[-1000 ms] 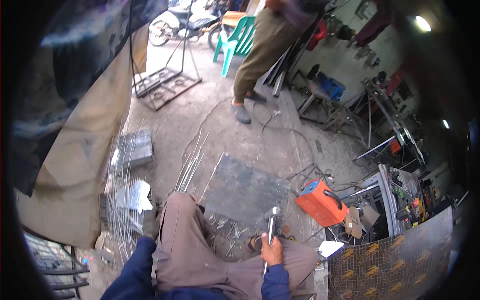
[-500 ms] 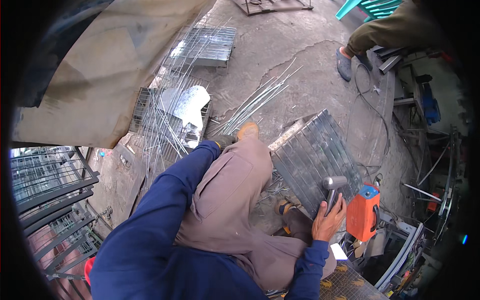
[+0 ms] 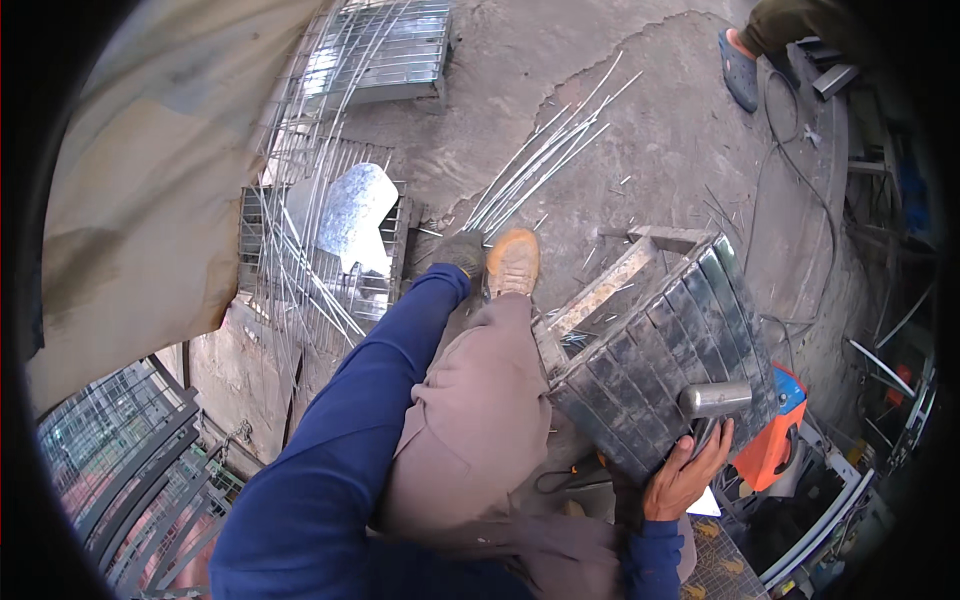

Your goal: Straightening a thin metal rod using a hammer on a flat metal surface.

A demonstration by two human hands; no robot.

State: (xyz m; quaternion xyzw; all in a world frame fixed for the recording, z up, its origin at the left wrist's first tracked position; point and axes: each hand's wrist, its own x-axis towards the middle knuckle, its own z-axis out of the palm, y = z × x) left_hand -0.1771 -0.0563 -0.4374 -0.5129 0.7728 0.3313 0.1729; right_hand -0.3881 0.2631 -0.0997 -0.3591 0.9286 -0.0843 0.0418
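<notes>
My right hand (image 3: 688, 478), bare, holds the handle of a steel hammer (image 3: 716, 399) between thumb and fingers. The hammer's thick cylindrical head rests on or just over a slatted dark metal stand (image 3: 665, 345), whose top tilts toward me. My left arm reaches far forward past my knee. On that side my left hand (image 3: 462, 252), in a dark glove, is down beside my tan shoe (image 3: 513, 260). Its fingers are hidden, at the near end of a loose bundle of thin metal rods (image 3: 545, 160) lying on the floor.
Left of the rods, a wire grid rack (image 3: 265, 225) carries long wires and a shiny sheet-metal piece (image 3: 355, 212). Another slatted metal piece (image 3: 385, 50) stands beyond. An orange and blue machine (image 3: 772, 440) sits right of the stand. Another person's clogged foot (image 3: 738, 75) is at upper right.
My body leans forward, and my left hand sits slightly farther right and nearer the rod ends. The hammer and my right hand stay together at the stand.
</notes>
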